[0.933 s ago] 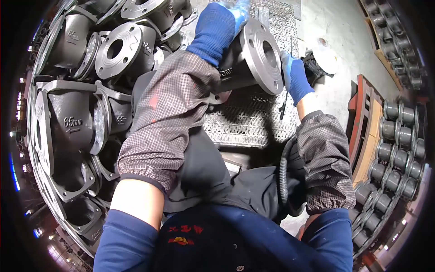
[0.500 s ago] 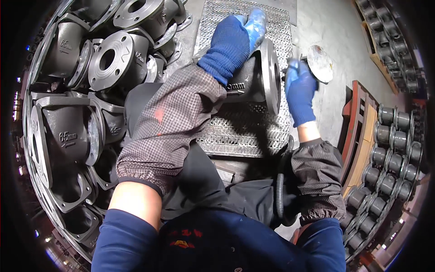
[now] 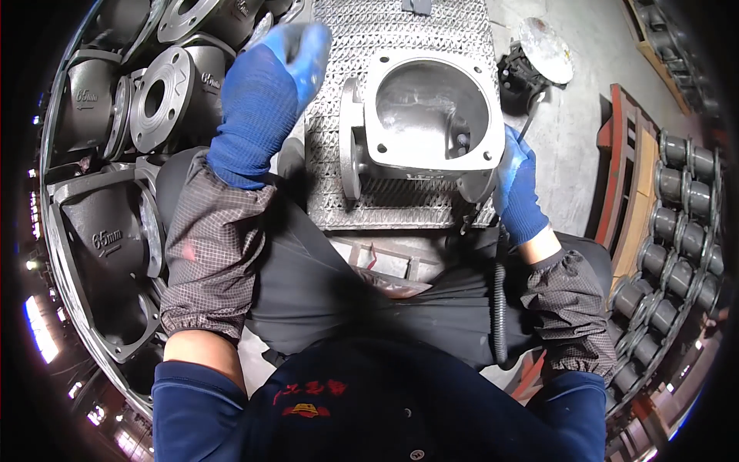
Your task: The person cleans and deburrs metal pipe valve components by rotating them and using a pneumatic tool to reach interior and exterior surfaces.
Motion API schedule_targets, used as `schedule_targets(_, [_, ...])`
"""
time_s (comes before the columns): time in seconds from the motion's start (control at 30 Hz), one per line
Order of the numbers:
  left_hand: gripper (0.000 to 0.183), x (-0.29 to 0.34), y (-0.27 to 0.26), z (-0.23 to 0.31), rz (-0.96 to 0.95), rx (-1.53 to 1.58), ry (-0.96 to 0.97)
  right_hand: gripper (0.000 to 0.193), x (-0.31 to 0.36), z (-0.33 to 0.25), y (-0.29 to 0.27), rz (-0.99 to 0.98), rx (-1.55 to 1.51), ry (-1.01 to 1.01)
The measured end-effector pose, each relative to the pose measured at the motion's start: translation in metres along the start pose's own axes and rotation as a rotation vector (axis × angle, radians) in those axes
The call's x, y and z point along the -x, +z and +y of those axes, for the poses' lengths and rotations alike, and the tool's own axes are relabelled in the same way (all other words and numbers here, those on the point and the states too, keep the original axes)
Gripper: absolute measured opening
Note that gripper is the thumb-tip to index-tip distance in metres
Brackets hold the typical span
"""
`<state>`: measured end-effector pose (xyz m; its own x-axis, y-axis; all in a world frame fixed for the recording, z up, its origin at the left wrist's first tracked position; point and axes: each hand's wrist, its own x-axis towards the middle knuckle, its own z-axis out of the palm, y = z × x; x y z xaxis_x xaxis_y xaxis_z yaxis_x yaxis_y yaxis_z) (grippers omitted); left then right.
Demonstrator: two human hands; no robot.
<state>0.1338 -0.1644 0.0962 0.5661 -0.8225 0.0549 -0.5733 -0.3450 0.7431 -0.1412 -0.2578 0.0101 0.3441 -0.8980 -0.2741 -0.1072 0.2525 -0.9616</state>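
A: Any change with the grey casting (image 3: 496, 123)?

B: Yes: turned since a moment ago, from side-on under the left hand (image 3: 265, 100) to square flange uppermost, on the metal mesh (image 3: 325, 177).

A: And the left hand?

B: Off the casting now, well apart to the left; fingers loosely bent, nothing visible between them.

A: The right hand (image 3: 519, 189)?

B: Just beside the flange's right corner, fingers apparently curled around a slim dark rod (image 3: 532, 118). Impossible to tell about contact with the casting.

A: Meaning, for the work?

B: Probably a steady rest without support from the left hand, and a wide bore within easy reach from above.

A: Edges to mind?

B: Mesh rim close by on the right, near the casting; piled castings (image 3: 85, 88) beside the left hand; ribbed hose (image 3: 499, 308) below the right.

A: Room?

B: Mesh strip left of the casting, more mesh beyond; rightward, floor (image 3: 579, 138) as far as the red pallet (image 3: 618, 123).
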Motion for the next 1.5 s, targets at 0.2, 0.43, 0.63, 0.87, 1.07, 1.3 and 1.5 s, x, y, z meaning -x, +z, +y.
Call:
schedule_targets(0.2, [0.055, 0.057, 0.04, -0.05, -0.287, 0.248, -0.208, 0.031, 0.01, -0.001, 0.006, 0.025, -0.106, 0.141])
schedule_targets(0.43, [0.041, 0.045, 0.063, -0.064, -0.182, 0.497, -0.156, 0.028, -0.008, -0.021, 0.014, 0.086, -0.095, 0.203])
schedule_targets(0.63, [0.037, 0.024, 0.056, -0.051, -0.274, 0.293, -0.34, 0.026, -0.027, -0.016, 0.006, -0.053, 0.545, -0.122])
schedule_targets(0.87, [0.042, 0.033, 0.058, -0.057, -0.269, 0.247, 0.312, 0.028, -0.031, -0.01, 0.007, 0.001, 0.573, -0.221])
schedule_targets(1.07, [0.042, 0.034, 0.055, -0.051, -0.316, 0.195, 0.245, 0.037, -0.008, -0.011, 0.021, 0.115, -0.122, -0.017])
schedule_targets(1.3, [0.046, 0.027, 0.047, -0.057, -0.328, 0.211, 0.192, 0.029, -0.014, -0.017, 0.013, -0.061, 0.973, -0.238])
schedule_targets(1.5, [0.042, 0.025, 0.045, -0.046, -0.311, 0.181, 0.161, 0.024, -0.013, -0.016, 0.014, -0.082, 0.874, -0.235])
